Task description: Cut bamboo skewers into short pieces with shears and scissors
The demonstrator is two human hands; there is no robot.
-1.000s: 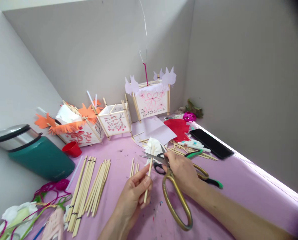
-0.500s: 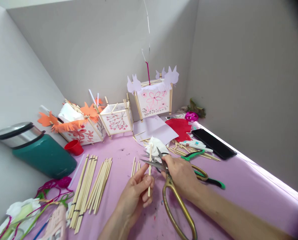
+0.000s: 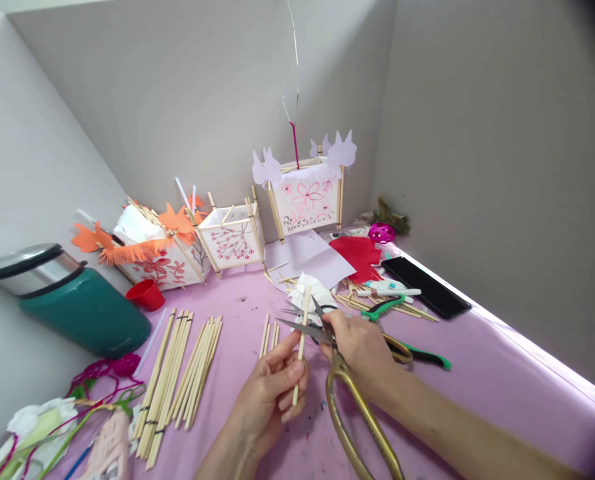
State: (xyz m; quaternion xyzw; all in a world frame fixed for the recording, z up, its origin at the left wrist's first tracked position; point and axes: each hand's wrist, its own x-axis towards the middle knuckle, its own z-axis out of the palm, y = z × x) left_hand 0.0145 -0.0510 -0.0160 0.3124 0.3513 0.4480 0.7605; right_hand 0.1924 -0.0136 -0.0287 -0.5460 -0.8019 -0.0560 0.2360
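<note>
A short wooden stick (image 3: pixel 304 333) is pinched between the thumb and fingers of my left hand (image 3: pixel 272 383), its upper end leaning slightly right. My right hand (image 3: pixel 364 347) grips large scissors with gold handles (image 3: pixel 360 407) near the pivot. Their blades are apart, and the lower blade crosses the stick just above my left fingertips. Behind the blades lie a crumpled white tissue (image 3: pixel 314 290) and a smaller metal tool, partly hidden. A few short sticks (image 3: pixel 266 337) rest just beyond my left hand.
Bundled sticks (image 3: pixel 167 387) lie left, beside a teal bottle (image 3: pixel 87 310) and red cup (image 3: pixel 146 295). Decorated paper lanterns (image 3: pixel 232 241) stand at the back. Red felt (image 3: pixel 357 259), markers (image 3: pixel 390 292), green-handled pliers (image 3: pixel 430 358) and a black phone (image 3: pixel 426 287) are right.
The stick in my left hand has tilted, its top now further right and its lower end slightly lower and left. The scissors remain apart around it, with their handles shifted slightly right.
</note>
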